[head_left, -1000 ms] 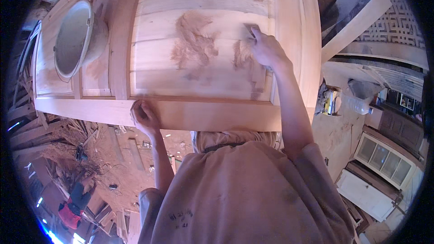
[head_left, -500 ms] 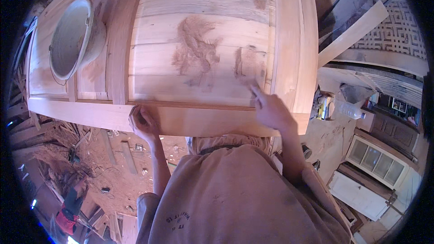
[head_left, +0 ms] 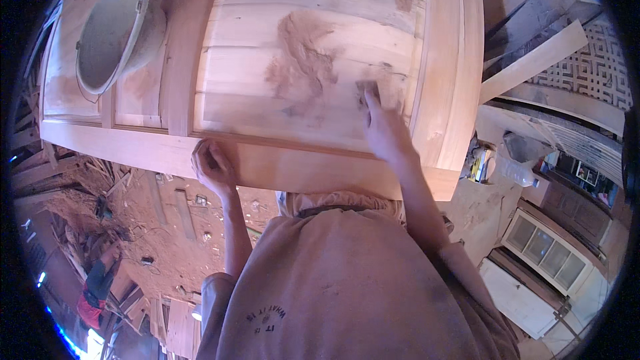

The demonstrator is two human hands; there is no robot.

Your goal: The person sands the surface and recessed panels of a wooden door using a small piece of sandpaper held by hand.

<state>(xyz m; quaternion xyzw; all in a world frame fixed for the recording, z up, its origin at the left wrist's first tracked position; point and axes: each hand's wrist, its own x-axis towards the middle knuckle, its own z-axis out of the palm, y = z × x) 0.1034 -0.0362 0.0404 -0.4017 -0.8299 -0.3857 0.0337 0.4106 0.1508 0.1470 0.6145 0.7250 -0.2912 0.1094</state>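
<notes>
A large wooden panelled door (head_left: 320,168) lies flat in front of me. Brown powdery filler or dust (head_left: 305,57) is smeared across its middle panel. My right hand (head_left: 390,132) is closed on a small dark flat piece (head_left: 365,86), possibly a scraper, with its edge against the panel right of the smear. The fingers partly cover it, so its exact kind is unclear. My left hand (head_left: 215,165) rests on the door's near rail, fingers loosely curled inward, with nothing visible in them. A pale bucket (head_left: 143,40) stands tilted in the view on the door's left part.
Wood scraps and sawdust litter the floor (head_left: 170,250) at the left. A plank (head_left: 533,60) slants at the far right, near a patterned lattice (head_left: 593,60). A clear plastic bottle (head_left: 517,172) and a white-framed glazed unit (head_left: 547,247) stand at the right. Another person's leg (head_left: 99,283) shows lower left.
My right hand has moved slightly up and left on the panel, and the dark flat piece now shows clearly. The left hand stays on the rail. The view has shifted a little.
</notes>
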